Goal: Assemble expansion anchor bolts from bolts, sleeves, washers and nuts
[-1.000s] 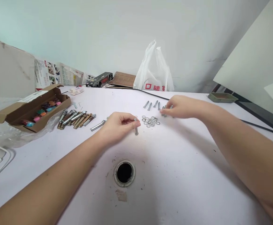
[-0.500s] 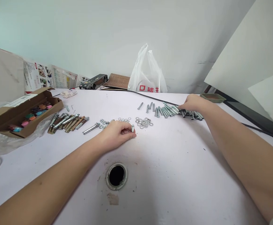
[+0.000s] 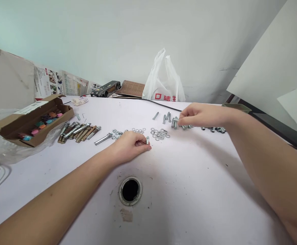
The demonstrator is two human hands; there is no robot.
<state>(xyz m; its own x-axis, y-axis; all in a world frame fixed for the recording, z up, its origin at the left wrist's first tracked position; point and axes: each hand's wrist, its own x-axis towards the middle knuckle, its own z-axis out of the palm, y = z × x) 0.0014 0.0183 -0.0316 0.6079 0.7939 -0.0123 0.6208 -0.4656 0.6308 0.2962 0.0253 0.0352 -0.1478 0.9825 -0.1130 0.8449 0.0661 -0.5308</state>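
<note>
Over the counter (image 3: 179,183), the left hand (image 3: 130,143) clamps its fingers on a metal piece (image 3: 147,140), best held steady. The right hand (image 3: 195,115) is beside the bolts (image 3: 164,119); its fingers' grip I cannot tell.

My left hand (image 3: 133,144) is pinched shut, forearm (image 3: 79,183) slanting inward. My right hand (image 3: 198,115) is farther forward, palm down.

Low passage is offered across the near part of the flat white tabletop (image 3: 196,194), interrupted by a pale-rimmed round black hole (image 3: 130,190). Between the bare left hand (image 3: 128,146) and the bare right hand (image 3: 200,115), the way is obstructed by flat silvery ring washers (image 3: 160,133); farther back, it is barred by an upright white plastic bag (image 3: 163,90).
</note>
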